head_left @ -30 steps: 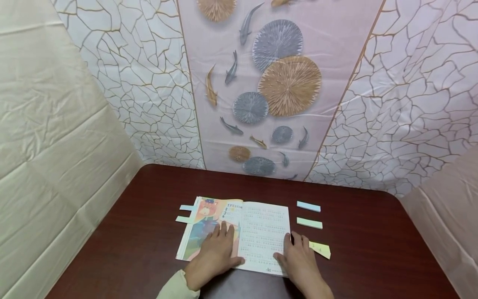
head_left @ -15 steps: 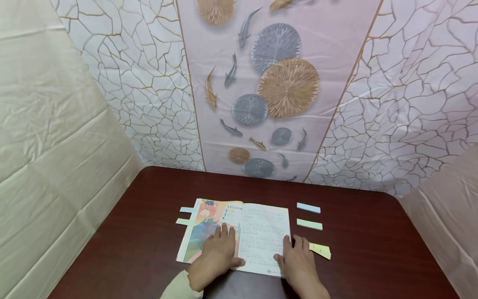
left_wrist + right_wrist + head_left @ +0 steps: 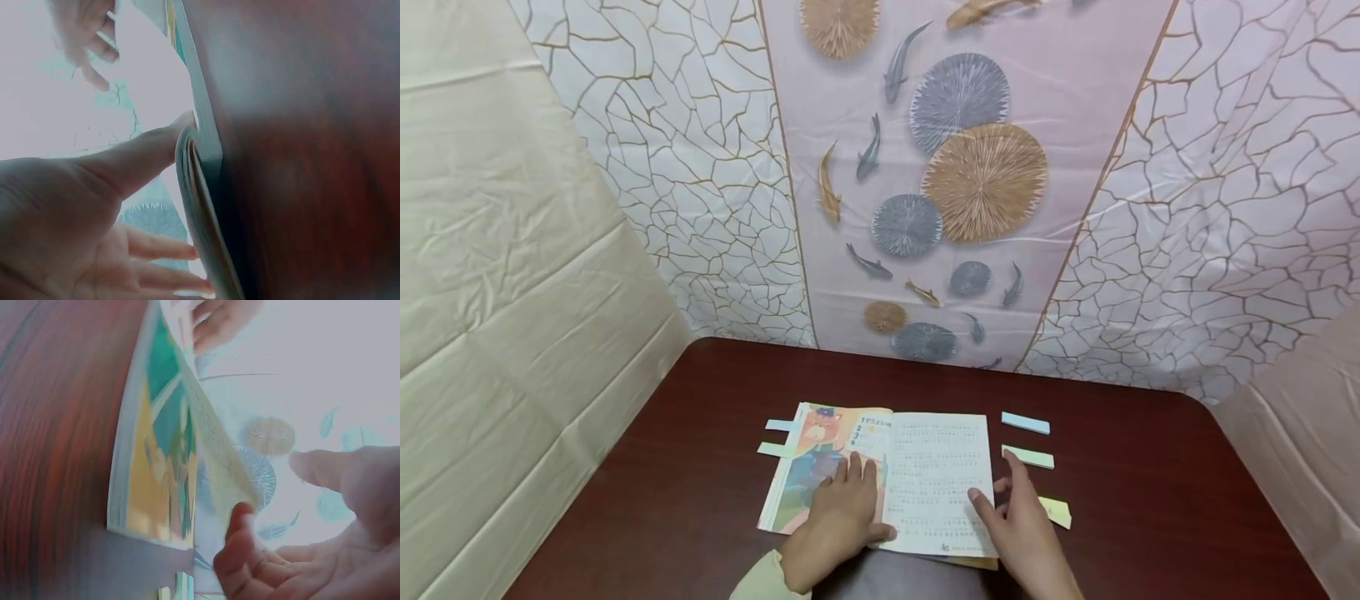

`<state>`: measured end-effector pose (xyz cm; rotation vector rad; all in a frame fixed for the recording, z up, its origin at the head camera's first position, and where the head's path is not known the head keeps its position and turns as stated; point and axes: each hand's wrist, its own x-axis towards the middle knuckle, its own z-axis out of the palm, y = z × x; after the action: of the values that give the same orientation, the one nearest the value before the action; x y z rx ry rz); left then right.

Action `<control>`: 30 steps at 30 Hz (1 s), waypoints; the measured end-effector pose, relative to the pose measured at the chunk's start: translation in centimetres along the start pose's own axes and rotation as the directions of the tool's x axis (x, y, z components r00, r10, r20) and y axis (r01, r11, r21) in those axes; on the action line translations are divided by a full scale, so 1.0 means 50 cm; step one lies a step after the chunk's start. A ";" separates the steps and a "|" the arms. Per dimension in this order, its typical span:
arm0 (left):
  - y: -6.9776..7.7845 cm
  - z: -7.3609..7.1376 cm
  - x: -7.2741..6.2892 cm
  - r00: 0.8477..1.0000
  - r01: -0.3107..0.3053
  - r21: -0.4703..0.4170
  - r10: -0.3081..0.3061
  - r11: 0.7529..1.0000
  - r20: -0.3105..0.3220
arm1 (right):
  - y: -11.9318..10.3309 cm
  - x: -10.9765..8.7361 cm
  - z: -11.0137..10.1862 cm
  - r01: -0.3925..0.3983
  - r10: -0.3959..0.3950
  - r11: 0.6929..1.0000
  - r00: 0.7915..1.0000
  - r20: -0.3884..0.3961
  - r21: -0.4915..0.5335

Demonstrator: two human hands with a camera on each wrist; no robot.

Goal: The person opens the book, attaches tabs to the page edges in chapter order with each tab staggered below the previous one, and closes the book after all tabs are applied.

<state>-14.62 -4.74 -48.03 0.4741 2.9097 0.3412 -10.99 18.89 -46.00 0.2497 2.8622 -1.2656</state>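
Observation:
An open picture book [image 3: 936, 483] lies on the table, a colourful illustration on its left page and printed text on its right. My left hand [image 3: 842, 512] rests with spread fingers on the left page, its thumb near the fold at the lower edge. At the right edge, my right hand [image 3: 1026, 521] is beside a raised page [image 3: 219, 447]. In the right wrist view, the page's edge meets a fingertip while the thumb [image 3: 319, 469] stands apart from it. Beneath the page, another coloured illustration [image 3: 159, 481] shows.
Blue [image 3: 780, 425] and green [image 3: 773, 450] sticky tabs jut from the book's left edge. Right of the book lie a blue sticky-note pad [image 3: 1026, 422], a green one [image 3: 1033, 457] and a yellow one [image 3: 1058, 512], partly behind the right hand. A patterned cloth [image 3: 925, 208] hangs behind the table.
My right hand has shifted slightly right and turned, its fingers now off the page's surface. The right page has lifted, showing a coloured page below. The left hand stays in place.

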 end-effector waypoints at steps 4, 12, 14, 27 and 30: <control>0.009 0.002 -0.004 0.998 -0.029 -0.027 0.027 0.999 -0.050 | 0.003 0.006 -0.012 -0.048 0.045 0.981 0.999 0.018 0.188; 0.012 0.006 -0.013 0.978 -0.194 0.049 0.197 0.980 -0.067 | 0.016 0.013 0.019 -0.186 0.097 0.734 0.980 0.171 0.653; 0.007 0.004 -0.013 0.981 -0.186 0.009 0.186 0.983 -0.060 | 0.015 0.014 0.034 -0.202 0.084 0.709 0.975 0.204 0.675; -0.030 -0.026 0.011 0.993 -0.118 -0.605 0.087 0.787 -0.080 | -0.017 0.002 0.081 0.105 -0.167 0.936 0.972 0.162 0.337; -0.045 -0.037 0.013 0.997 -0.069 -0.698 0.020 0.713 -0.077 | -0.028 -0.008 0.090 0.174 -0.239 0.945 0.946 0.221 0.277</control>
<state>-16.29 -6.97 -46.91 0.3947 2.5295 1.4216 -11.05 14.59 -48.01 -0.2102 2.5619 -1.5741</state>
